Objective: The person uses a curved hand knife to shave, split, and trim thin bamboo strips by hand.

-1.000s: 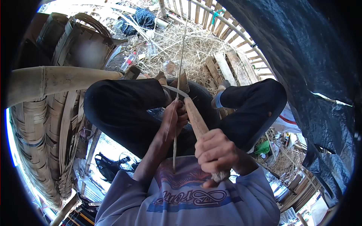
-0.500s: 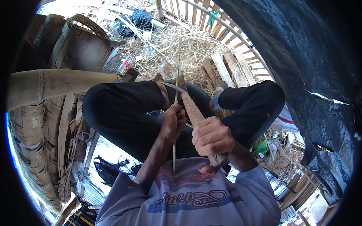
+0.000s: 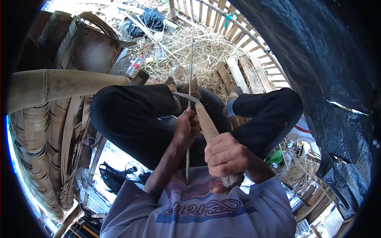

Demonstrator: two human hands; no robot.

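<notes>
A long thin strip [image 3: 187, 160] runs from the shirt front up between the legs and past the feet. My left hand [image 3: 188, 123] is closed around it in front of my lap. My right hand [image 3: 226, 155] grips the long wooden handle [image 3: 207, 122] of a knife. The knife's thin curved blade [image 3: 185, 96] crosses the strip just beyond my left fingers; whether it cuts into the strip is too small to tell. Both knees are bent outward in dark trousers [image 3: 131, 119].
A thick bamboo pole [image 3: 67, 84] reaches in from the left above woven bamboo panels [image 3: 35, 158]. Straw [image 3: 198, 47], a plastic bottle [image 3: 135, 64] and wooden boards [image 3: 238, 73] lie ahead. Dark plastic sheeting [image 3: 317, 59] hangs at the right. A black bag [image 3: 113, 174] is at lower left.
Since half a second ago, my right hand and the knife have come slightly back toward my body. My left hand keeps its hold on the strip. The whole view has shifted a little.
</notes>
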